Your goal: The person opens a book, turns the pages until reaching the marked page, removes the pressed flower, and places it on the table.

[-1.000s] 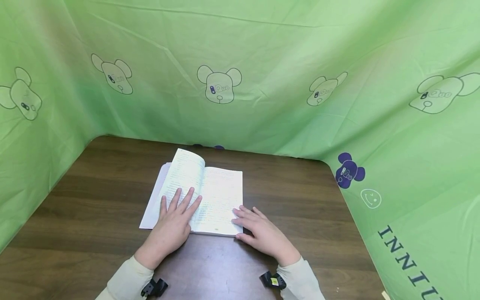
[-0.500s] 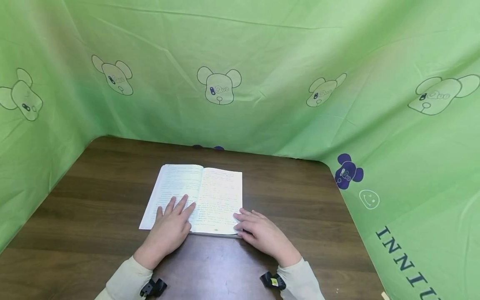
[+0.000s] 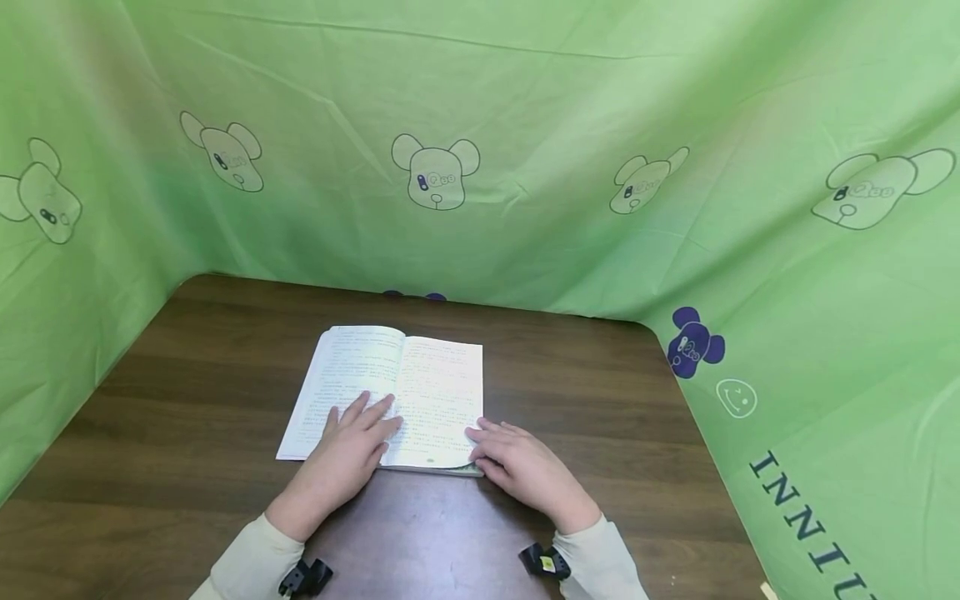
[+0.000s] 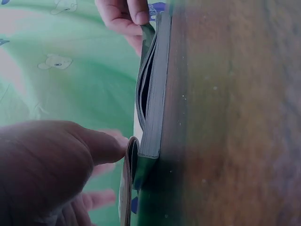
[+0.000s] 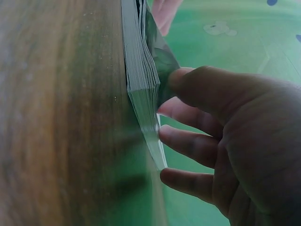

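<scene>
An open book (image 3: 442, 383) with printed pages lies on the table in the head view. My left hand (image 3: 346, 450) rests on its left page near the spine, fingers spread. In the left wrist view the left thumb (image 4: 106, 147) touches the paper beside the spine. At the book's lower right corner, my right hand (image 3: 528, 471) pinches a page (image 5: 162, 61) between thumb and fingers. That page's corner is lifted off the thick stack of pages (image 5: 141, 70) below, which shows in the right wrist view. How many sheets it pinches, I cannot tell.
The dark wooden table (image 3: 600, 392) surrounds the book. A green curtain (image 3: 525, 100) with bear drawings hangs along the back and both sides. Each wrist bears a small black camera (image 3: 306, 577).
A raised page has come down flat on the left side. My left hand has moved slightly toward the spine. The right hand has lifted the lower right page corner.
</scene>
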A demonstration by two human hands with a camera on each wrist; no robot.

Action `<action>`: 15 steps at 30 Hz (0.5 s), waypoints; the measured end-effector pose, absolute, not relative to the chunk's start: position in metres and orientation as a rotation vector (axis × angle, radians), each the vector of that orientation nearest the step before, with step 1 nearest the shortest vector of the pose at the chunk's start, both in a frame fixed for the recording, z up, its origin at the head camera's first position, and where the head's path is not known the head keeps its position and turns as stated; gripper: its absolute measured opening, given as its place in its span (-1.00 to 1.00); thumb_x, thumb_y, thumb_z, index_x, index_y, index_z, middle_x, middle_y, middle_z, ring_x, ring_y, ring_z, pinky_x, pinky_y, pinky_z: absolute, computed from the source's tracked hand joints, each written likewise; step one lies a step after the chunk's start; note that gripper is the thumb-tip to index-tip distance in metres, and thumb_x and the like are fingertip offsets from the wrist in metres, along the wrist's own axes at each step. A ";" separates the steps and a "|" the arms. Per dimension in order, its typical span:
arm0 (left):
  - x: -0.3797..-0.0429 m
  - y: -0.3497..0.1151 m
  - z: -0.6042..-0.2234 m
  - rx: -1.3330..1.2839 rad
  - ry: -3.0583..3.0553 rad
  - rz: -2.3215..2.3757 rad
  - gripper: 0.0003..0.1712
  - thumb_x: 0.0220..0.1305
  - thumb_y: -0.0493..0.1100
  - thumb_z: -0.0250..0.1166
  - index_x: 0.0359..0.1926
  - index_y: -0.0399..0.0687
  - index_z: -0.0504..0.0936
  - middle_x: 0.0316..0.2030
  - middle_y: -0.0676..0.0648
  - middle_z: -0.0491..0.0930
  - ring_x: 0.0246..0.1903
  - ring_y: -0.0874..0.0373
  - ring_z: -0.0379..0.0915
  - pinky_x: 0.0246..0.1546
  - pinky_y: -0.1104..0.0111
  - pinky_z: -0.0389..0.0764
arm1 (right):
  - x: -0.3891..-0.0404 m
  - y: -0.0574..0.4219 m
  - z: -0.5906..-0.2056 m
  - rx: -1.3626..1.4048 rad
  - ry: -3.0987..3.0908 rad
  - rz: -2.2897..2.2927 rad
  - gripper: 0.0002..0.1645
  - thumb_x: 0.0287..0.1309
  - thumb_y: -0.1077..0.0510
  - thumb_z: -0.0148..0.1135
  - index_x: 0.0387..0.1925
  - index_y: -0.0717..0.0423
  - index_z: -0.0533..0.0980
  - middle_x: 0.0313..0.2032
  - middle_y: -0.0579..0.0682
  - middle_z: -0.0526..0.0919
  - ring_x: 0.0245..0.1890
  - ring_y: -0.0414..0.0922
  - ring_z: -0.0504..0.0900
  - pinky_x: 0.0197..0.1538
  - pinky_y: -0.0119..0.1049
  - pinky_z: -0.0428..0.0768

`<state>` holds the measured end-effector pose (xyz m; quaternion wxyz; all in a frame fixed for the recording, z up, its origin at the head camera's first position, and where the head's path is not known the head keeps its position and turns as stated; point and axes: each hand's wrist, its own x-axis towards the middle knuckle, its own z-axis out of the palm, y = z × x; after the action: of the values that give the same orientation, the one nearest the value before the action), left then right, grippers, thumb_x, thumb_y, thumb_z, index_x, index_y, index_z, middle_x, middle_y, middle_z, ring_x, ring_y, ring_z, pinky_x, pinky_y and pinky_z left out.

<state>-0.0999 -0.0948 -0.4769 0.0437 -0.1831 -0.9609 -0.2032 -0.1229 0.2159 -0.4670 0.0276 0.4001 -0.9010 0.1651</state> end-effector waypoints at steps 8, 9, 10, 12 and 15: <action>-0.095 -0.092 -0.477 -0.686 -2.946 -0.647 -0.57 0.38 -0.33 0.24 0.14 0.19 0.73 0.32 0.08 0.57 0.49 -0.17 0.22 0.33 -0.44 0.16 | -0.124 0.215 -0.471 1.232 -2.674 0.549 -0.88 0.36 0.21 0.28 -0.12 -0.03 0.63 0.18 0.00 0.70 0.27 0.01 0.61 0.29 0.05 0.55; -0.095 -0.092 -0.476 -0.682 -2.962 -0.646 -0.59 0.39 -0.29 0.25 0.15 0.19 0.73 0.33 0.08 0.56 0.49 -0.17 0.20 0.34 -0.43 0.14 | -0.124 0.215 -0.471 1.230 -2.671 0.552 -0.87 0.37 0.21 0.27 -0.10 -0.01 0.64 0.17 0.00 0.70 0.27 0.00 0.62 0.29 0.04 0.55; -0.095 -0.091 -0.476 -0.677 -2.975 -0.653 -0.61 0.40 -0.25 0.25 0.16 0.18 0.73 0.34 0.08 0.55 0.50 -0.17 0.18 0.35 -0.43 0.12 | -0.124 0.215 -0.471 1.226 -2.672 0.554 -0.86 0.37 0.20 0.26 -0.08 0.00 0.64 0.17 0.00 0.70 0.27 0.00 0.62 0.29 0.04 0.55; -0.094 -0.091 -0.475 -0.673 -2.988 -0.672 -0.65 0.42 -0.15 0.27 0.17 0.17 0.72 0.35 0.07 0.53 0.52 -0.16 0.15 0.37 -0.42 0.09 | -0.125 0.215 -0.471 1.217 -2.672 0.567 -0.84 0.39 0.20 0.25 -0.06 0.01 0.64 0.16 -0.01 0.71 0.27 -0.01 0.62 0.29 0.02 0.56; -0.094 -0.090 -0.474 -0.672 -2.992 -0.698 -0.64 0.42 -0.01 0.31 0.19 0.17 0.71 0.37 0.06 0.52 0.53 -0.15 0.12 0.38 -0.42 0.05 | -0.125 0.214 -0.470 1.214 -2.663 0.586 -0.86 0.38 0.21 0.25 -0.07 0.00 0.63 0.16 0.00 0.71 0.26 -0.02 0.63 0.28 0.01 0.57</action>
<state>-0.0936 -0.0904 -0.4738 -0.0016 -0.2136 -0.9514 -0.2220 -0.1251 0.2141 -0.4699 0.0784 0.4055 -0.8894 0.1959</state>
